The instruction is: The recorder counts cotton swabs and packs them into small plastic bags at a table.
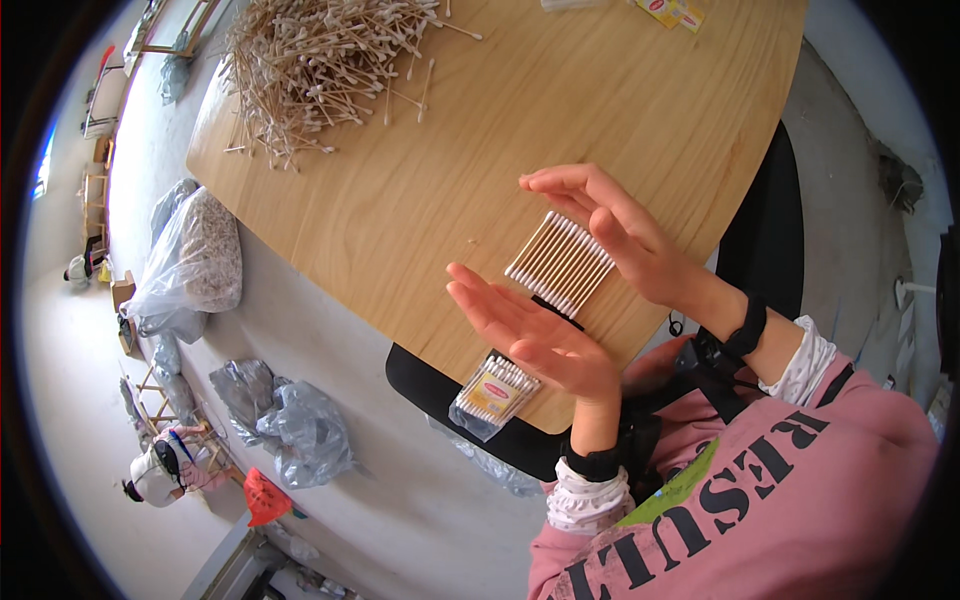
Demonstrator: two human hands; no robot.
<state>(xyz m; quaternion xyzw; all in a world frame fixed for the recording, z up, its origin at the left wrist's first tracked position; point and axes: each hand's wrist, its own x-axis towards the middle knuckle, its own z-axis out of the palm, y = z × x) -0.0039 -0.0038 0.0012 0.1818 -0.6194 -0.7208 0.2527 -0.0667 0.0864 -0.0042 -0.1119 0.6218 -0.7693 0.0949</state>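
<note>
A flat row of cotton swabs point(558, 264) lies side by side on the wooden table, their white tips lined up at both ends. My left hand point(535, 335) is on the near-left side of the row, open with fingers stretched out and palm turned toward it. On the other side, my right hand point(625, 230) is open too, its fingers long and slightly bent over the row's far right end. Neither hand holds anything; whether they touch the swabs I cannot tell. Beside my left wrist is a clear pack of cotton swabs point(498, 390) with a yellow and red label.
A big loose heap of cotton swabs point(310, 70) covers the far left of the table point(400, 220). A yellow card point(672, 12) lies at the far edge. Stuffed plastic bags point(195, 250) and grey bags point(305, 425) stand on the floor; another person point(165, 468) is beyond.
</note>
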